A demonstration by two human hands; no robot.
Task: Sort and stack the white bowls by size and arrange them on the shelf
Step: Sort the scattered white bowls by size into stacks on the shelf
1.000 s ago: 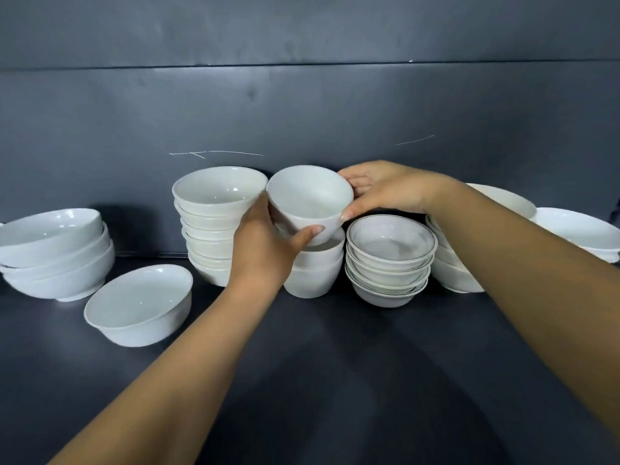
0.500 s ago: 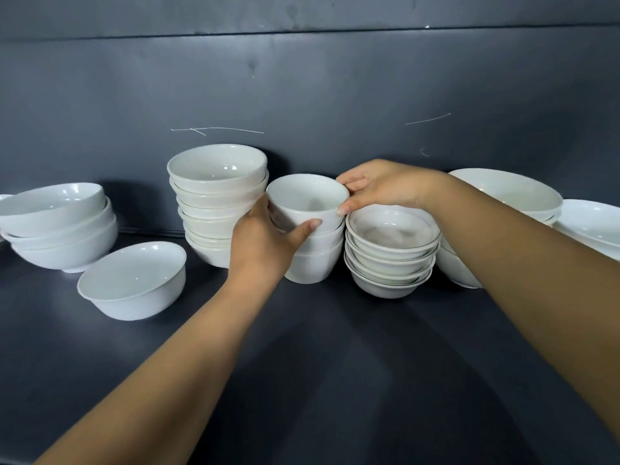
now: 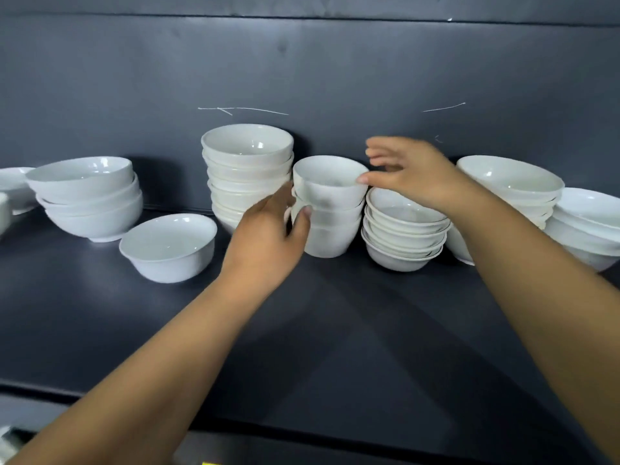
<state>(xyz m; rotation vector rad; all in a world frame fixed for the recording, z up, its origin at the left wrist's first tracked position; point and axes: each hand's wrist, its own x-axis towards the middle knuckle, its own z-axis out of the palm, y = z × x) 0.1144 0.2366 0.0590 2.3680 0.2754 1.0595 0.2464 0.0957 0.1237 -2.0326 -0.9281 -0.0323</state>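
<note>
A small deep white bowl sits as the top of a short stack of like bowls at the middle of the dark shelf. My left hand is at the stack's left side, its thumb touching the second bowl and its fingers loose and blurred. My right hand hovers at the top bowl's right rim with fingers spread; only the thumb tip touches the rim. Neither hand grips a bowl.
A tall stack of medium bowls stands just left, a stack of shallow bowls just right. A single bowl and large-bowl stack lie to the left. More large bowls stand at the right, behind my right forearm.
The small bowl went down onto the short stack. Both hands have loosened their hold; the right hand's fingers have spread and lifted off the rim.
</note>
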